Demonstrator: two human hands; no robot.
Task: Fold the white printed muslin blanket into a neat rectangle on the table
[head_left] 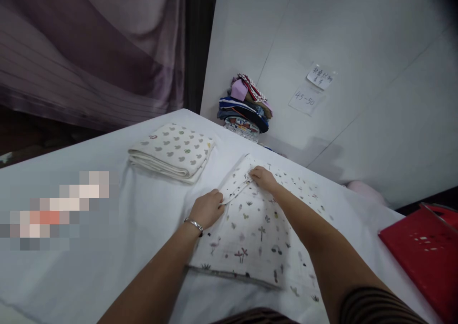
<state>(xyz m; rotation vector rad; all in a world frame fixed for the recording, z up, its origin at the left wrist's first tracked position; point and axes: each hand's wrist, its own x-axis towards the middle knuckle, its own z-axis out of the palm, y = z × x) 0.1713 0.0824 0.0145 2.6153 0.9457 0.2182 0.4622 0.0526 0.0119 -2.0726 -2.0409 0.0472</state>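
I view the white-covered worktop from my remote seat; it seems to serve as a flat, plain bed for limp fabric. The printed cloth lies on it right in front of the person, partly doubled over, with a thinner spread reaching out to the right, so I judge the layers need support underneath. A folded cloth sits to its far left, apart from it, probably set there to leave elbow room. The left hand and right hand both have their fingers closed on the printed cloth's edge, a little apart, which I take as a way to hold that edge straight between them.

Around this, the pale wall bounds the far side, and a purple curtain hangs at left. A red bag crowds the right edge; a clothes stack rises by the wall. The right forearm hides some of the print from me, and the worktop's left part is blurred out.
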